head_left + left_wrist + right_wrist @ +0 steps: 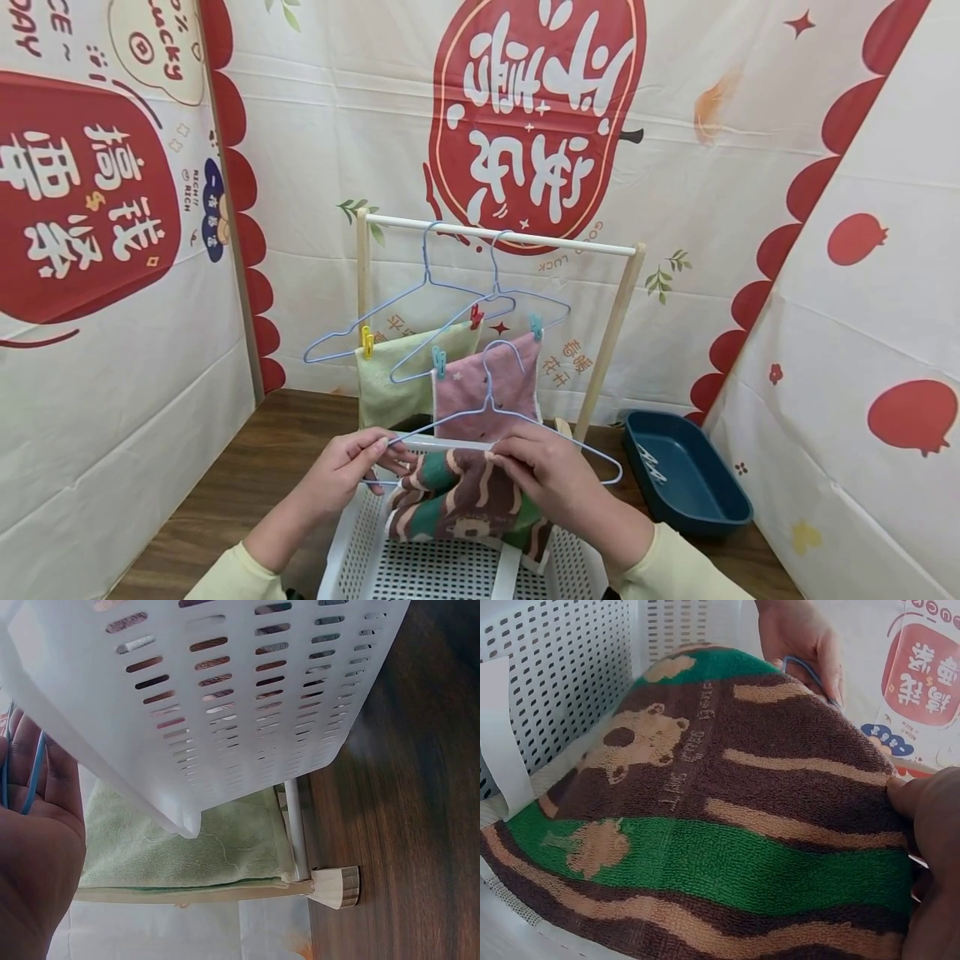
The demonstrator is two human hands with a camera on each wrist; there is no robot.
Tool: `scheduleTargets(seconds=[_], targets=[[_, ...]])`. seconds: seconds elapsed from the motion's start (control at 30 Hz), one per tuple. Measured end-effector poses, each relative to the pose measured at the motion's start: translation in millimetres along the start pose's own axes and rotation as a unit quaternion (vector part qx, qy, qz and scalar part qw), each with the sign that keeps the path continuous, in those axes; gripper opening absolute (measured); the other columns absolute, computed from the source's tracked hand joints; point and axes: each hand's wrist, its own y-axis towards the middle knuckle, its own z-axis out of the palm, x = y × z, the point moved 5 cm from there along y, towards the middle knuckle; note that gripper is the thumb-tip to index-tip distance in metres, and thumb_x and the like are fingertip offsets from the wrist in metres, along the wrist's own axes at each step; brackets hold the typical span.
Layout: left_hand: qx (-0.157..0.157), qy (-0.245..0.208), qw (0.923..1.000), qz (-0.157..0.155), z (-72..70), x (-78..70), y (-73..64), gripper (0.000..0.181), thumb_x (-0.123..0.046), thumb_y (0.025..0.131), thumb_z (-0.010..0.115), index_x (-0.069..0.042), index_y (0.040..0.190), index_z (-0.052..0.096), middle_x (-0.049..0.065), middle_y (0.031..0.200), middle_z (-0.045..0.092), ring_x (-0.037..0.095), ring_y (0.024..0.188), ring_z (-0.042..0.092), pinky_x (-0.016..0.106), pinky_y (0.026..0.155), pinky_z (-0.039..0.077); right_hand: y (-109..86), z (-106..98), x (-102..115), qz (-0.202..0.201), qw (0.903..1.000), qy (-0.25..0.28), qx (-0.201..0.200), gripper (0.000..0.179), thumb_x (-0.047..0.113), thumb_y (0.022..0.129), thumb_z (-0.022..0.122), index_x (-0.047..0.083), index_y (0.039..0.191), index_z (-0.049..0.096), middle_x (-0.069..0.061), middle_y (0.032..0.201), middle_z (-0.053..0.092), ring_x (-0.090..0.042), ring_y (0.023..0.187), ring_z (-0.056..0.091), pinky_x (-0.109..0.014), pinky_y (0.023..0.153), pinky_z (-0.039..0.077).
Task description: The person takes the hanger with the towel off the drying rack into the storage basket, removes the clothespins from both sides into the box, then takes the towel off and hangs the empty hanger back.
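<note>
In the head view, a blue wire hanger (489, 406) stands upright over a white perforated basket (347, 533). My left hand (352, 467) grips its left end between thumb and fingers; the wires (34, 772) cross the palm in the left wrist view. A brown, green and tan striped towel (472, 500) with a bear pattern hangs at the hanger's lower bar, its bottom reaching into the basket. My right hand (551, 471) pinches the towel's upper edge near the bar. The right wrist view shows the towel (780, 795) spread out from the right thumb (904, 795).
Behind, a wooden rack with a white rod (525, 236) carries two blue hangers. One bears a pale green towel (405, 367) with yellow and red pegs, the other a pink towel (480, 392) with teal pegs. A dark blue basin (705, 475) holding small white pieces stands right.
</note>
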Motion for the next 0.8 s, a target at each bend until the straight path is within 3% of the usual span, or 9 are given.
scheduleTargets(seconds=[0.37,0.8], targets=[[0.001,-0.001,1.0000,-0.003,0.4,1.0,0.1,0.030,-0.005,0.119,0.043,0.003,0.129,0.070,0.025,0.121,0.079,0.025,0.102,0.082,0.039,0.063,0.066,2.2,-15,1,-0.001,0.9996,-0.002,-0.028,0.018,0.003,0.100,0.082,0.018,0.109,0.081,0.009,0.108,0.076,-0.008,0.094,0.066,-0.027,0.078,0.061],[-0.009,0.007,0.9999,-0.004,0.8,-3.5,-0.3,0.030,-0.005,0.120,0.042,0.003,0.126,0.070,0.026,0.119,0.078,0.023,0.101,0.082,0.039,0.061,0.065,9.5,-33,10,-0.024,0.9973,0.020,-0.067,0.027,-0.006,0.098,0.080,0.016,0.112,0.080,0.008,0.108,0.074,-0.009,0.094,0.068,-0.022,0.081,0.061]])
